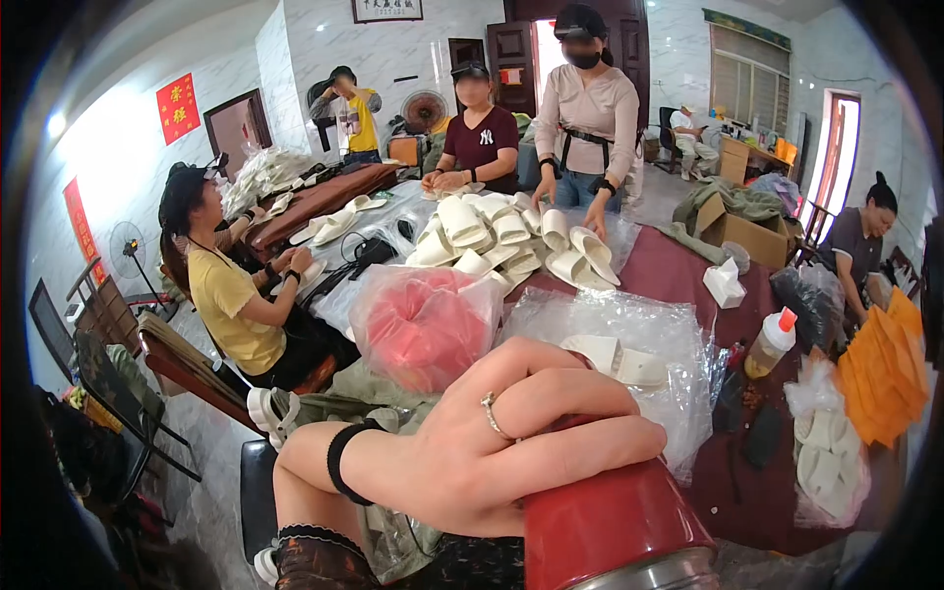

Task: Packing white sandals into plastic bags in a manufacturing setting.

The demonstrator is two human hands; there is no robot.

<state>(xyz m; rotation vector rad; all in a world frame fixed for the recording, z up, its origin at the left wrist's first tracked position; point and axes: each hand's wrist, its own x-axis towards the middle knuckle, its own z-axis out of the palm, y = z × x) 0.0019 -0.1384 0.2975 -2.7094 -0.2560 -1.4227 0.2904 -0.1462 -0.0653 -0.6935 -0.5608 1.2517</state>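
My left hand [492, 433] comes in from the lower left, a black band at its wrist and a ring on one finger. Its fingers are wrapped round a glossy red flask [619, 521] with a silver metal band; the lower part runs out of the picture. The thumb is hidden. My right hand is not in view. Just beyond my knuckles lie a clear plastic bag [678, 334] with a pair of white slippers [619, 361], and a clear bag holding something pink [418, 320].
White slippers [492, 236] are heaped mid-table, where several people sit or stand. To the right are a red-capped bottle [770, 344], tissues [725, 284], bagged slippers [828, 452], orange bags [885, 364] and a cardboard box [737, 226]. A folding chair [118, 393] stands left.
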